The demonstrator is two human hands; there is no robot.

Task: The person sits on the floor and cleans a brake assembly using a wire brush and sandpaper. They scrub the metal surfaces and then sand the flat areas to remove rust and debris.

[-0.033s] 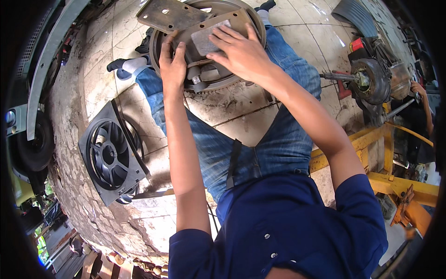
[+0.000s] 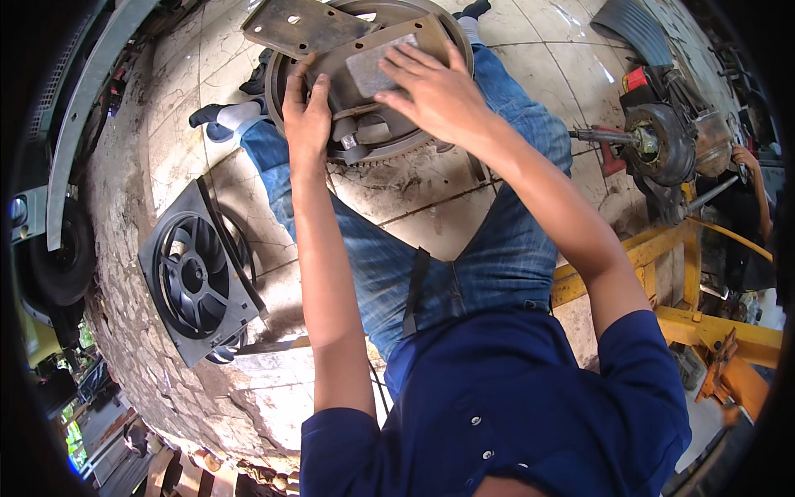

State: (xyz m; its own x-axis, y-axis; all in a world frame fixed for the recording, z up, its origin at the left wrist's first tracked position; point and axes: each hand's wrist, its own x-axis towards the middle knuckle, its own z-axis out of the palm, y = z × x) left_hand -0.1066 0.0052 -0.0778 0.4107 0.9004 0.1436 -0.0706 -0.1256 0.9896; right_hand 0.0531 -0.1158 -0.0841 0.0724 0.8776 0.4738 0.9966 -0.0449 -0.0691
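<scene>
A dark, rusty metal plate point(image 2: 349, 80) with a folded edge and bolt holes lies on a round toothed flywheel point(image 2: 396, 151) between my spread legs. My left hand point(image 2: 306, 116) grips the plate's left edge, thumb on the near side and fingers over the far side. On the plate's flat face is a grey rectangular sheet point(image 2: 370, 69) that looks like sandpaper. My right hand point(image 2: 439, 95) rests on its right part, fingers stretched out and apart. A second plate with holes point(image 2: 302, 29) lies at the far left of the flywheel.
A black radiator fan point(image 2: 195, 276) in its shroud stands on the left of the tiled floor point(image 2: 439, 222). To the right are a greasy hub assembly point(image 2: 654, 141) and a yellow metal frame point(image 2: 704, 327). Another person's arm point(image 2: 754, 178) shows at the far right.
My right hand has slid slightly to the right along the plate, and the grey sheet has shifted with it. My left hand stays in place.
</scene>
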